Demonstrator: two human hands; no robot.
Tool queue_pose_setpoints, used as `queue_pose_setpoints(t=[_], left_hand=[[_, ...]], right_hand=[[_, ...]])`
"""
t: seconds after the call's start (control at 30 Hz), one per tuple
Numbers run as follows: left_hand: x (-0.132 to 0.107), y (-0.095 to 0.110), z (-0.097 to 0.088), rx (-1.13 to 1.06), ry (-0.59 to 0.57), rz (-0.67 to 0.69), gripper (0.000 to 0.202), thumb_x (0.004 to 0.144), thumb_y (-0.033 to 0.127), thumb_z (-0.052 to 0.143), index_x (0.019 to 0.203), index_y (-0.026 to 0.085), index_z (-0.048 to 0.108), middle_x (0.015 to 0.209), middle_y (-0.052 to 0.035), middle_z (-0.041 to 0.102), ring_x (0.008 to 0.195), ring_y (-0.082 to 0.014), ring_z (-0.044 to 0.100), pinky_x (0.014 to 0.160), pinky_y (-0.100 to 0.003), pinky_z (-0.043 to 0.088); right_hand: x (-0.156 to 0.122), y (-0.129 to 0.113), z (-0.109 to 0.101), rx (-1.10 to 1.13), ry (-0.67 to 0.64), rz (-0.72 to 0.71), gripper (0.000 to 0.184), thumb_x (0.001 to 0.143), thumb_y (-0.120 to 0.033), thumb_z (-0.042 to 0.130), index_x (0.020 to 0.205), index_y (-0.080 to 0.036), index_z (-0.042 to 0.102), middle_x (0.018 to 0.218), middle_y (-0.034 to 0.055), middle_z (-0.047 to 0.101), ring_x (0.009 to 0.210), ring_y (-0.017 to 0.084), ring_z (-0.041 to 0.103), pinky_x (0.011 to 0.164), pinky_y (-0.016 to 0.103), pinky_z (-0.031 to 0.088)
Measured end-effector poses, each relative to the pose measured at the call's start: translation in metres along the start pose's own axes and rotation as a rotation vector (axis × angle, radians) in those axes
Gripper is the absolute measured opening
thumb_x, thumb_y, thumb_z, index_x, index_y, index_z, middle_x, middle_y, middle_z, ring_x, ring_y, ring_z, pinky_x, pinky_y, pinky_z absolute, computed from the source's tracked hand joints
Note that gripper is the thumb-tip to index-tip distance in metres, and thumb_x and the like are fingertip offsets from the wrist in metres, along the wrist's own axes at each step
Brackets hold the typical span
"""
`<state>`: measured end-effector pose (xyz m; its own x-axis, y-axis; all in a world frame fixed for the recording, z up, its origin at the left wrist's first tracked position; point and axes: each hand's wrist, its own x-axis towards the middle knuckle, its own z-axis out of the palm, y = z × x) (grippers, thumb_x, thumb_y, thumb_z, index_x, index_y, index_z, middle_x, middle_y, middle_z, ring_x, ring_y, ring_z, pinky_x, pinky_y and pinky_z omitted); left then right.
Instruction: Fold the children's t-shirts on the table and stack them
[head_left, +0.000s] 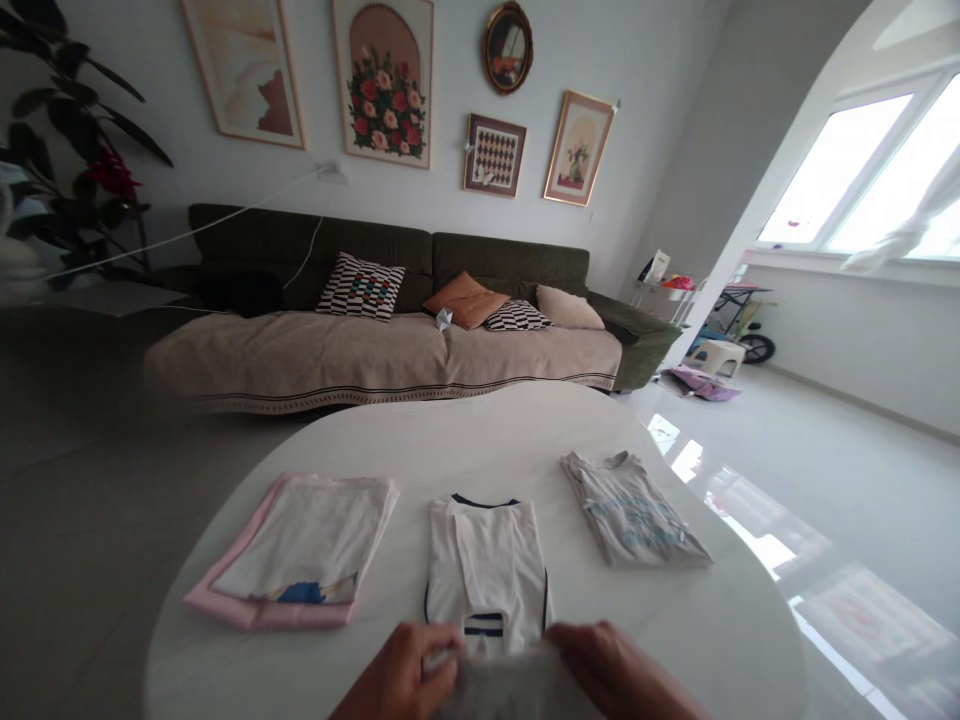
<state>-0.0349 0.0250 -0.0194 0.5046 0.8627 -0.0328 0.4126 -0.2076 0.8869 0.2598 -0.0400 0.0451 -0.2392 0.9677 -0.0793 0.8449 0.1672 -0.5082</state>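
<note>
Three folded garments lie in a row on a round white table (465, 430). A pink-edged white one (300, 550) is on the left, a white shirt with navy trim (487, 565) in the middle, a grey printed tee (634, 510) on the right. At the bottom edge, my left hand (397, 675) and my right hand (615, 670) both pinch a pale grey piece of cloth (510, 685) just in front of the middle shirt. Both hands' fingers are closed on its top edge.
Beyond the table stands a dark green sofa (525, 260) with a beige throw and several cushions. Framed pictures hang above it. A leafy plant (67, 150) is at the far left. Glossy floor and a bright window (862, 170) lie to the right.
</note>
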Motion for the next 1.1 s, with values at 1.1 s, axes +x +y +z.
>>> queue_pose_setpoints(t=[1.1], left_hand=[[0.166, -0.030, -0.010, -0.399, 0.514, -0.264, 0.059, 0.061, 0.043, 0.058, 0.111, 0.015, 0.041, 0.094, -0.0068, 0.061, 0.086, -0.0194, 0.060, 0.078, -0.029, 0.045]], right_hand=[[0.171, 0.024, 0.075, -0.326, 0.216, 0.223, 0.046, 0.088, -0.042, 0.027, 0.133, -0.035, 0.028, 0.145, -0.0006, 0.021, 0.134, 0.027, 0.009, 0.103, 0.053, 0.017]])
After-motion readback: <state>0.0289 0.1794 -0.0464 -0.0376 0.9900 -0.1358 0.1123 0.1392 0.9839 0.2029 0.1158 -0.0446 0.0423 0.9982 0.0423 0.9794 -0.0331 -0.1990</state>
